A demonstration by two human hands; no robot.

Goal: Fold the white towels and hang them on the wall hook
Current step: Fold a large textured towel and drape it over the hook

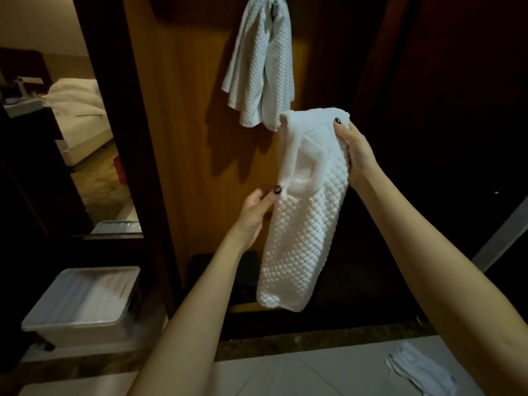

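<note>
Now, three white pieces in sight: one folded towel (303, 224) held upright before the wooden panel (185, 138), one hung towel (257, 75) draped over the wall hook (275, 8) just above it, and one crumpled cloth (420, 370) on the floor tiles. My two hands are apart, both on the folded towel: right hand (353, 150) gripping its top corner, left hand (254, 212) pinching its left edge lower down. One lidded plastic bin (83, 304) sits lower left.
</note>
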